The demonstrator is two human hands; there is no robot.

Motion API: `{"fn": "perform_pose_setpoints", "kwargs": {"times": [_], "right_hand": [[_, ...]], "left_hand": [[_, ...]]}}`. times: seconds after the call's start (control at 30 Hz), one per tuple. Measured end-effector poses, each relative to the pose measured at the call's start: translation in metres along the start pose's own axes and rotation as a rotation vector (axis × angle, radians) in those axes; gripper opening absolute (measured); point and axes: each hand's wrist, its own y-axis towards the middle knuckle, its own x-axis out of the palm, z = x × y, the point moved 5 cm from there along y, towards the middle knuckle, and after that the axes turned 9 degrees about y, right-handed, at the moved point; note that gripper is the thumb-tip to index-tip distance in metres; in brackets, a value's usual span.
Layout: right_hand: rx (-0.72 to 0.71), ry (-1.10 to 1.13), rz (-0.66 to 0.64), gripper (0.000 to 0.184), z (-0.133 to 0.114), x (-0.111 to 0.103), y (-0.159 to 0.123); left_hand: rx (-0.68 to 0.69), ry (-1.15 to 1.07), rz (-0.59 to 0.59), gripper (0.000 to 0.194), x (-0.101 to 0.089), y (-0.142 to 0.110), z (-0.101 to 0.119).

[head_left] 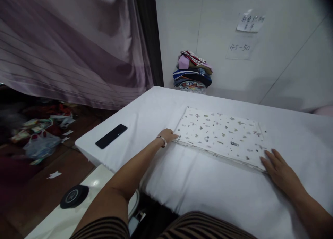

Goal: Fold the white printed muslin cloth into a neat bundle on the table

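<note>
A folded white cloth (pixel 218 133) with small printed figures lies flat on the white-covered table, its layered front edge facing me. At its near left corner is my left hand (pixel 168 135), closed on the edge with the thumb on top; a silvery bracelet circles that wrist. My right hand (pixel 281 169) rests against the near right corner, fingers stretched out and touching the cloth's top and side. The undersides of the fingers on both hands are hidden.
A black phone (pixel 111 136) lies on the table (pixel 153 107) to the left. Stacked clothes (pixel 193 72) stand by the wall behind. A round black object (pixel 74 196) sits on a lower white surface. Plastic bags (pixel 41 143) lie on the floor, left of a hanging purple curtain's (pixel 104 51) edge.
</note>
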Motion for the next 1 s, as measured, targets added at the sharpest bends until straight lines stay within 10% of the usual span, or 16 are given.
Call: {"fn": "perform_pose_setpoints", "kwargs": {"times": [0.37,0.8,1.0], "right_hand": [[0.283,-0.088,-0.017,0.053,-0.03,-0.026,0.013],[0.23,0.051,-0.169,0.055,-0.038,-0.022,0.017],[0.279,-0.044,-0.181,0.053,-0.043,-0.024,0.022]], "left_hand": [[-0.047,0.063,0.099,0.036,-0.004,-0.012,0.003],[-0.016,0.041,0.113,0.017,-0.004,-0.011,0.006],[-0.036,-0.059,0.08,0.039,-0.001,-0.006,0.002]]}}
